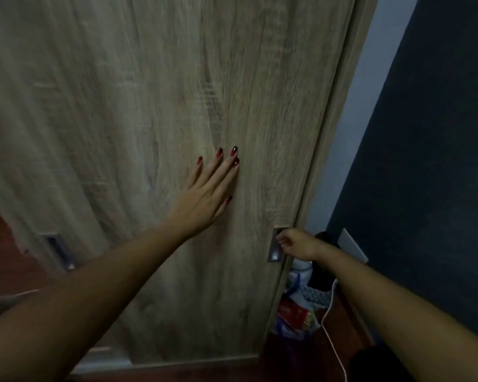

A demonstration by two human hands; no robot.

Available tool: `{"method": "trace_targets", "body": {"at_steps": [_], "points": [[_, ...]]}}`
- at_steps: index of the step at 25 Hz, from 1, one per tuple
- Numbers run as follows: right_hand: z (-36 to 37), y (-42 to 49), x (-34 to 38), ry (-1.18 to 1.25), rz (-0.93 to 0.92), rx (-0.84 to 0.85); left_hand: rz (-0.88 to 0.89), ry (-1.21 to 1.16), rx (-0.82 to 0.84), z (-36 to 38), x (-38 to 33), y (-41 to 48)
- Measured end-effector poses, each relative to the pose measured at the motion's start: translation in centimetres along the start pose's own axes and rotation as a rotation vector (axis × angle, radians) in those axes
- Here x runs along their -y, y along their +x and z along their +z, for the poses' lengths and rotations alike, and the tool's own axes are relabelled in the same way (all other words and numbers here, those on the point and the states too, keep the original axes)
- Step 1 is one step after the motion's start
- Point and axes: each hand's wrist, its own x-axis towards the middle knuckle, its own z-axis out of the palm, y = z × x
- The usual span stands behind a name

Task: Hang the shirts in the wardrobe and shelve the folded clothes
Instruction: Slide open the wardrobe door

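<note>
One wardrobe door [149, 106] filled the view. Left hand [204, 194], fingers spread flat, pressed its centre. Right hand [295, 244] curled its fingers into the handle [274, 255] at 4 o'clock; a second handle [57, 248] sat at 8 o'clock.

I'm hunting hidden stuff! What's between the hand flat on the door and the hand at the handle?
Just bare wood of the wardrobe door, between the left hand and the right hand gripping the handle. The head view shows it.

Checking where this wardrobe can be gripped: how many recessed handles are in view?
2. The left handle sits low at the left; the right handle is at the door's right edge, gripped by the right hand. Others may be out of frame.
</note>
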Motion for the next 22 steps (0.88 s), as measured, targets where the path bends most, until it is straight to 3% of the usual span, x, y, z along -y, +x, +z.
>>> {"method": "trace_targets", "body": {"at_steps": [4, 12, 22], "points": [[1.5, 1.9, -0.9, 0.079, 0.01, -0.088, -0.01, 0.12, -0.056, 2.2, 0.8, -0.4], [4.1, 3.4, 1.8, -0.023, -0.184, -0.148, -0.093, 0.172, -0.097, 3.8, 3.0, -1.8], [10.3, 6.5, 13.9, 0.044, -0.407, 0.016, -0.299, 0.197, -0.046, 1.8, 13.3, -10.9]]}}
